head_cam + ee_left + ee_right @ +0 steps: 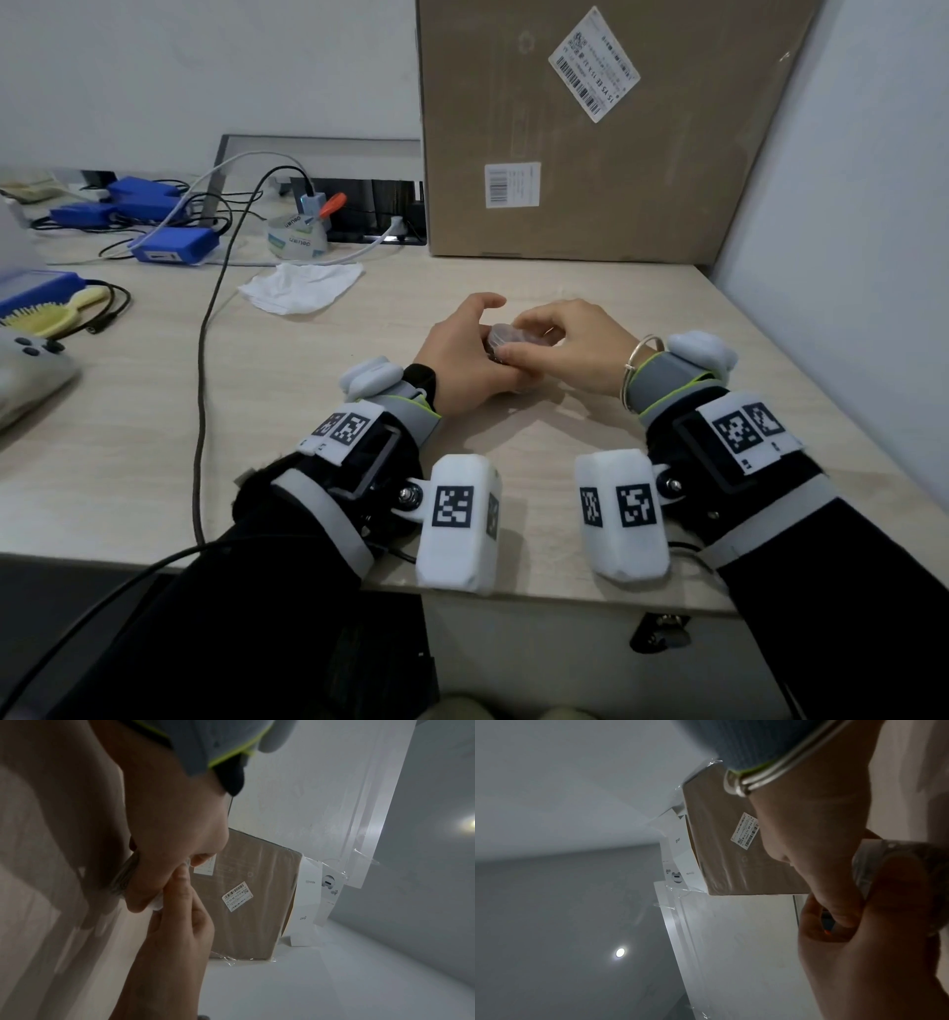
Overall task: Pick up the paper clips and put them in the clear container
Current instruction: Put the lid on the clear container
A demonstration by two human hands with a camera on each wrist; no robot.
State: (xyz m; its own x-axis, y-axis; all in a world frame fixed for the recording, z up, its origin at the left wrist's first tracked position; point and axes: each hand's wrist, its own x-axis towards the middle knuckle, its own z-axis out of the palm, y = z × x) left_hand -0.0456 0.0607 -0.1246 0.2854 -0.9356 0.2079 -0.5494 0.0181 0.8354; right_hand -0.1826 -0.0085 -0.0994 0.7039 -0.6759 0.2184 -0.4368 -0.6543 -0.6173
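Both hands hold the clear container: left hand wraps around it, right hand pinches its top.

Bare table is left open around the hands; passage behind is blocked by the cardboard box, on the right by the wall, and leftward by a cable and tissue

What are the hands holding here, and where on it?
Both hold the small round clear plastic container. The left hand cups its left side and underside; the right hand pinches its top edge, thumb on the near side, fingers over the top.
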